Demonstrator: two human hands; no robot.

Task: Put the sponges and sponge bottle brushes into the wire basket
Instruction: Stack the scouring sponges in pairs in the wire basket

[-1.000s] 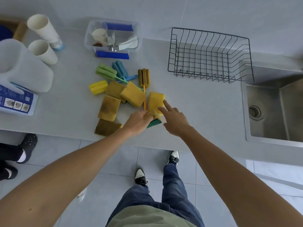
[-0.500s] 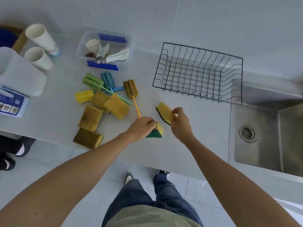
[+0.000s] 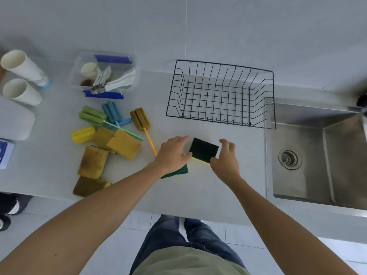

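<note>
**dishrack_dan:** Black wire, that's the wire basket [image 3: 221,94], sitting on the grey counter [image 3: 198,185] with nothing in it. All the cleaning stuff is well to its left or in front of it.

**spongefan:** Where are the hands?

**dishrack_dan:** Both just in front of the basket, near its front rim. Between them is a sponge [image 3: 203,150], dark green scrubby side up with a thin yellow edge showing underneath. The right hand [image 3: 225,161] has its fingers spread and curled, thumb touching the sponge's right edge. The left hand [image 3: 172,154] is palm down, fingers loosely extended, thumb touching the sponge's left edge. Can't tell whether either one really grips it.

**spongefan:** Just the one sponge?

**dishrack_dan:** Nope, a second green sponge [image 3: 178,171] peeks out from under the left palm. Can't tell if it's held or just covered.

**spongefan:** And the rest?

**dishrack_dan:** Well left of the basket: a pile of yellow-brown sponges [image 3: 111,147], plus four bottle brushes, the green brush [image 3: 92,116], blue brush [image 3: 112,112], yellow brush [image 3: 83,134] and brown brush [image 3: 140,119] with an orange handle running toward the left hand. Sink [image 3: 317,153] sits right of the basket.
</note>
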